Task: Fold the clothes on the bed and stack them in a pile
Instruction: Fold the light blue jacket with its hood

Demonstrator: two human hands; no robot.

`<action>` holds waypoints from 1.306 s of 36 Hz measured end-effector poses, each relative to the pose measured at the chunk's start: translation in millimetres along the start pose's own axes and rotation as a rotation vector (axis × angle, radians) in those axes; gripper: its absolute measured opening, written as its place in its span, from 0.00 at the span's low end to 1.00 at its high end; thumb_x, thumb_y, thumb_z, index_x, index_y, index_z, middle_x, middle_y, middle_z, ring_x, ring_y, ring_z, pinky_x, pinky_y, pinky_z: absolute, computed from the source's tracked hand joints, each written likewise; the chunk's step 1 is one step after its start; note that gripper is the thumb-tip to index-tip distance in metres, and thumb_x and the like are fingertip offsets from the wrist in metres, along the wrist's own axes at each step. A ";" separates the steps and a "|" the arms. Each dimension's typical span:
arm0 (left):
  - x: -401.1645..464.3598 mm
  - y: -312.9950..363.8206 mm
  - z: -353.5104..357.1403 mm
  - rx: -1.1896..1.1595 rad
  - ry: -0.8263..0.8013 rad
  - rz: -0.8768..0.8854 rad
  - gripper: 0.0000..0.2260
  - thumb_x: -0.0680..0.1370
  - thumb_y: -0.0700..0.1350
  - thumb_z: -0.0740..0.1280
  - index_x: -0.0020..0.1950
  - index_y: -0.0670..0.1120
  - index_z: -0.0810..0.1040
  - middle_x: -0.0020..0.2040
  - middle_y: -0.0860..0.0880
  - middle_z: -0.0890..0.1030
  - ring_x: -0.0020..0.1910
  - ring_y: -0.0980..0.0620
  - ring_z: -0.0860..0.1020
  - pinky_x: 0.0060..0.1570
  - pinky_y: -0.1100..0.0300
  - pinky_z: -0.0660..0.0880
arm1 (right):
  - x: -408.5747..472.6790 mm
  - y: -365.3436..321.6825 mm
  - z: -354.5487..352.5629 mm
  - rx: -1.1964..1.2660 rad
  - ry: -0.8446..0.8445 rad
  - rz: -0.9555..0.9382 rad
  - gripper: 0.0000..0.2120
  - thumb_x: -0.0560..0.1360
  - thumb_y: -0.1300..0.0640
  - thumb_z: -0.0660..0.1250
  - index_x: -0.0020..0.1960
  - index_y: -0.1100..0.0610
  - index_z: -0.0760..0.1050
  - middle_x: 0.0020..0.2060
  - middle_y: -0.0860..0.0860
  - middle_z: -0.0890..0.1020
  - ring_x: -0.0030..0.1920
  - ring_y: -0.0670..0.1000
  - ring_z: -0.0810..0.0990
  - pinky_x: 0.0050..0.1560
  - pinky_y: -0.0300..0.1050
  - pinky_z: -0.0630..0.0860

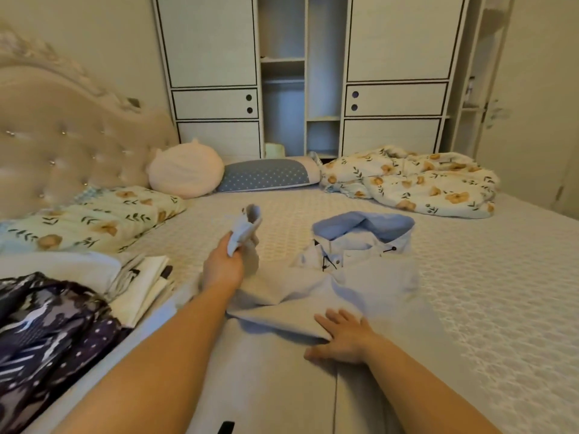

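My left hand pinched the hooded jacket's sleeve cuff raised at far left, while my right hand, fingers spread, pressed the fold nearer me.

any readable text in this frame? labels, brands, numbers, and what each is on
None readable.
Light grey hooded jacket, sleeve held by the left hand and pressed by the right hand: no visible label or print.
White folded garment in the pile: small dark mark, too blurred to read.
Dark patterned clothes: pattern only, no letters.
Wardrobe: round holes, no signs.
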State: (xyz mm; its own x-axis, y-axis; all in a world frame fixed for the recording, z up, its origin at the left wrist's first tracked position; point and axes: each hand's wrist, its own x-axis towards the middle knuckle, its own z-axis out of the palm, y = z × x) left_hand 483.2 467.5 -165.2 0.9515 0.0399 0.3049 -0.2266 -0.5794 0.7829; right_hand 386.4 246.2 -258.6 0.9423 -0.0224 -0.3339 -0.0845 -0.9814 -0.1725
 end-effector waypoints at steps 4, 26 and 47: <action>-16.0 15.0 34.1 -0.084 -0.142 0.102 0.20 0.82 0.45 0.57 0.75 0.54 0.63 0.74 0.48 0.67 0.71 0.45 0.66 0.63 0.55 0.64 | -7.5 0.7 -13.8 0.259 0.058 -0.068 0.33 0.75 0.32 0.56 0.74 0.49 0.64 0.74 0.52 0.63 0.74 0.52 0.59 0.70 0.46 0.55; -105.9 138.9 203.8 -0.291 -0.305 0.120 0.25 0.83 0.49 0.53 0.78 0.54 0.47 0.78 0.50 0.54 0.76 0.49 0.54 0.73 0.50 0.53 | -58.4 111.6 5.3 1.868 0.799 -0.002 0.23 0.81 0.48 0.52 0.71 0.59 0.65 0.66 0.52 0.73 0.65 0.52 0.72 0.64 0.47 0.69; -98.2 81.3 245.6 0.666 -0.585 0.575 0.25 0.80 0.64 0.45 0.76 0.64 0.46 0.79 0.55 0.41 0.77 0.46 0.37 0.69 0.37 0.33 | -45.8 202.6 -3.8 1.627 1.350 0.577 0.20 0.80 0.50 0.60 0.68 0.59 0.71 0.64 0.59 0.75 0.62 0.59 0.74 0.61 0.51 0.72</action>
State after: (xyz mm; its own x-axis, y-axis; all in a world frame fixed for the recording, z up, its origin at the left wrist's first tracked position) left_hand 422.5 216.6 -264.6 0.7293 -0.6786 0.0874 -0.6842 -0.7231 0.0943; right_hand 327.4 47.6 -274.7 0.2564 -0.9631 -0.0813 0.1994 0.1350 -0.9706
